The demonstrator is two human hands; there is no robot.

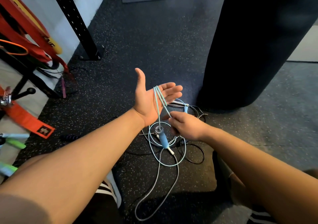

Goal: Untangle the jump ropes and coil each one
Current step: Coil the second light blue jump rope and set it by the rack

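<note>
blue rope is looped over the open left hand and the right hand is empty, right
Not quite. The head view shows the right hand is not empty: it pinches a strand of the blue rope. The rope is looped over the open left hand, as you said.

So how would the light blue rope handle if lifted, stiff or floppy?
Probably floppy: the light blue rope drapes over the open left hand and loops loosely on the floor. Its blue handle hangs down, so that end may swing. The right hand pinches one strand, so probably light.
</note>
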